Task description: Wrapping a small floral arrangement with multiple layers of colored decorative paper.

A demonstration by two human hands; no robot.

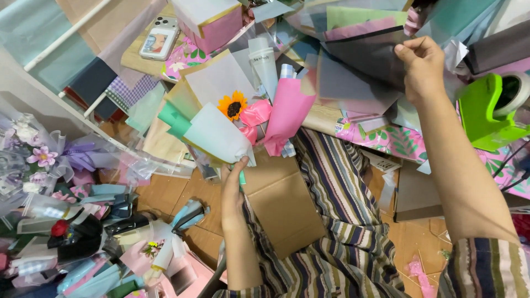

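My left hand (233,190) grips the base of a small bouquet (221,118): a sunflower (233,105) wrapped in white, mint and beige paper, with a pink ribbon (255,117) and pink wrap (284,113) beside it. Higher up on the right, my right hand (422,63) pinches the edge of a dark grey paper sheet (367,55) in a pile of coloured sheets. A brown paper bag (281,201) lies on my striped lap.
A green tape dispenser (488,110) stands at the right. A phone (159,38) and a pink box (212,22) lie at the top. Wrapped flowers and ribbons (55,165) crowd the left. More packets (110,259) cover the wooden floor at lower left.
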